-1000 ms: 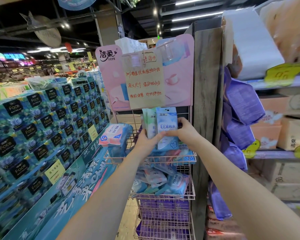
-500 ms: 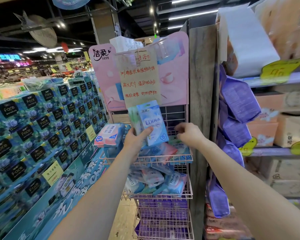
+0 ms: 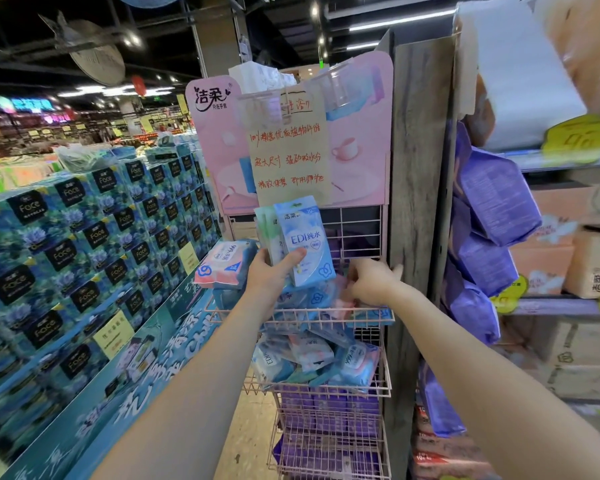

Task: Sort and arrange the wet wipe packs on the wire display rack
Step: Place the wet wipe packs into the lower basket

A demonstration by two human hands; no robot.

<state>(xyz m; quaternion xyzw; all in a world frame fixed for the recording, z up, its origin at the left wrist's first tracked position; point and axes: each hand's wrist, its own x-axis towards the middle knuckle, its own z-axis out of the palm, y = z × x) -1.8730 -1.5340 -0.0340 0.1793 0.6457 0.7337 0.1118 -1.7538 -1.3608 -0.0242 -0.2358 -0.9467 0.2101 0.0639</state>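
Note:
A pink wire display rack [image 3: 384,317] stands in front of me with several tiers. My left hand [image 3: 274,271] grips an upright stack of wet wipe packs above the top basket; the front one is a light blue pack [image 3: 305,237] with a green pack behind it. My right hand [image 3: 371,280] reaches down into the top basket and touches the loose packs [image 3: 317,297] lying there; its fingertips are hidden among them. More blue and pink packs [image 3: 312,358] lie jumbled in the second basket. A larger pink and blue pack [image 3: 224,263] rests at the rack's left edge.
A wall of blue tissue boxes [image 3: 84,237] fills the left. A pink sign with a handwritten note [image 3: 288,150] tops the rack. A grey wooden post [image 3: 416,202] stands right of it, with purple packs [image 3: 492,202] hanging and shelves of tissue beyond.
My right hand let go of the held stack and dropped into the top basket. My left hand now holds the stack alone and has tilted it slightly left.

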